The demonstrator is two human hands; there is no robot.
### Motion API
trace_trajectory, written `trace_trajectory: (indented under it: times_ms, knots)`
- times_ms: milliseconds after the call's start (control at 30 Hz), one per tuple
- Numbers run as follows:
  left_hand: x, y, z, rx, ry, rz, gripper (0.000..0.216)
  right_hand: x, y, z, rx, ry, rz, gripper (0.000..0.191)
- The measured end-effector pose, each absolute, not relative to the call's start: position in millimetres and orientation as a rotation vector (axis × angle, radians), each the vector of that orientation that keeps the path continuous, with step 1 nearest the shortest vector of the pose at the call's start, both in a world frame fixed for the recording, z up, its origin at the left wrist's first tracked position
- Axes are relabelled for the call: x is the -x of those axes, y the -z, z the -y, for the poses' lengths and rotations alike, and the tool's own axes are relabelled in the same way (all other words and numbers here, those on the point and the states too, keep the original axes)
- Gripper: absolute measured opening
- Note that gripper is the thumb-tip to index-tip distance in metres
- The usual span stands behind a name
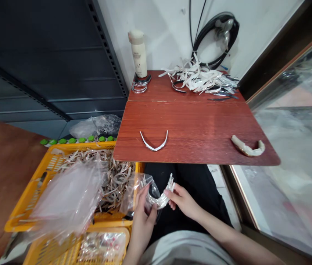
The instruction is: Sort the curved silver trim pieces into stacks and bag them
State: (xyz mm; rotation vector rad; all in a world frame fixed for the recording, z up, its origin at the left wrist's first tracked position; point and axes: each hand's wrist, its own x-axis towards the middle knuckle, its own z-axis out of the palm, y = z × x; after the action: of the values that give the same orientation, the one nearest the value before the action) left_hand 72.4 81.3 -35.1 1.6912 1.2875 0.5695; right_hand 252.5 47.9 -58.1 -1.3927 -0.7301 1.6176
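Observation:
Over my lap, both hands are on a U-shaped bundle of shiny, whitish curved strips (160,202). My left hand (144,211) is closed round its left side, fingers against a clear plastic bag (132,189). Whether the bag is also gripped I cannot tell. My right hand (182,198) pinches the bundle's right arm between thumb and fingers. Above the hands, on the red-brown board (197,127), lies a single thin silvery U-shaped strip (156,148). A thicker whitish curved piece (248,148) rests near the board's right front corner.
A yellow crate (29,198) of curved strips stands at left, flat plastic bags (69,195) on top. Below it is another yellow basket (53,252). A pile of white strips (197,78), a bottle (139,55) and coiled black cable (234,35) are at the back.

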Motion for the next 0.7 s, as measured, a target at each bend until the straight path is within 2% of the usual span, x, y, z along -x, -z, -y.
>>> trace_trajectory:
  times_ms: [400, 700]
  knots:
    - [-61.4, 30.9, -86.7, -1.665, -0.500, -1.167, 0.057, -251.7, 56.9, -49.3, 1.401, -1.610, 0.727, 0.051]
    - [-62.7, 32.8, -84.3, -1.628, -0.541, -1.152, 0.053, -250.0, 58.7, -48.8, 1.425, -1.608, 0.691, 0.051]
